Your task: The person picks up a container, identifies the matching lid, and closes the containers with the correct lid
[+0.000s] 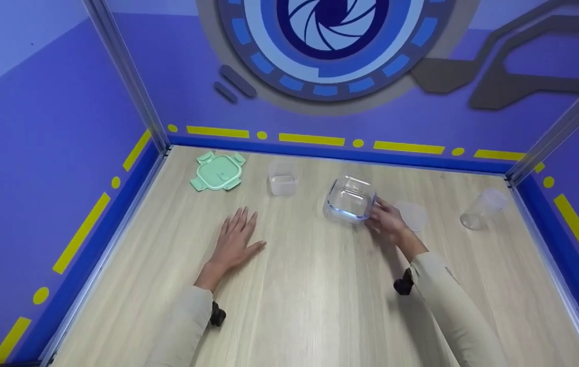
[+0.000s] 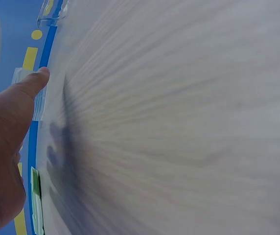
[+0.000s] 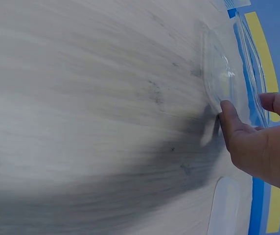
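Glass container (image 1: 349,214), squarish and clear: over the rear-middle of the wood-grain table (image 1: 294,300); whether its base touches cannot be told. Open top; clear inner walls and base visible within.

Right hand (image 1: 387,219): gripping the container's right side, fingers at its wall and rim.

Left hand (image 1: 233,242): fingers extended and spread, thumb out, holding nothing, well apart from the container.

Green lid (image 1: 219,172): flat near the rear left corner, four side flaps splayed outward.

Clear cylinder (image 1: 491,201): near the right edge; contents, if any, not discernible.

Translucent tub (image 1: 283,184): between lid and container; a line crosses its lower part, base edge or contents unclear.

Translucent piece (image 1: 415,216): just beyond the right wrist, partly hidden.
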`<action>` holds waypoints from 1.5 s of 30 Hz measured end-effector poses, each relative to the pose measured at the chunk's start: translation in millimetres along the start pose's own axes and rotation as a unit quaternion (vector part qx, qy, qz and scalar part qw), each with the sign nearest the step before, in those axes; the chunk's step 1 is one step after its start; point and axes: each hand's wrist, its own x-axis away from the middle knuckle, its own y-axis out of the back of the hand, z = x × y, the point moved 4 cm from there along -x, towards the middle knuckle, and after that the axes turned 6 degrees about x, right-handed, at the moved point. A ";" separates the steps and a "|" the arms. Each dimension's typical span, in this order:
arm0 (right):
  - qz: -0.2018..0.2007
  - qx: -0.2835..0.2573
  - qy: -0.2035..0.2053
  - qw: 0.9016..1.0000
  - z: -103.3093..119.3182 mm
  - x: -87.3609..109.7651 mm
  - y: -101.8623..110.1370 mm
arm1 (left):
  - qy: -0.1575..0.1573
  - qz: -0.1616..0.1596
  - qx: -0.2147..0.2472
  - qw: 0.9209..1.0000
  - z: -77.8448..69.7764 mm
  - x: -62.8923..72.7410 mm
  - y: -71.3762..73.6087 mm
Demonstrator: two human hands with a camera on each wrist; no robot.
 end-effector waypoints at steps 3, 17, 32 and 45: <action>0.024 0.017 0.004 1.000 0.8 4.4 -4.0 | -0.001 0.000 0.000 1.000 -0.3 -0.5 -0.3; 0.108 0.031 0.021 0.993 -2.5 13.8 -19.7 | -0.002 -0.006 -0.011 1.000 2.7 -2.7 -1.7; 0.135 0.014 0.023 0.991 -10.2 20.7 -26.6 | 0.027 0.009 0.054 0.998 10.8 -17.3 10.8; 0.115 0.050 0.013 0.992 -18.3 27.4 -19.8 | 0.240 -0.041 0.461 0.854 48.3 -48.3 45.7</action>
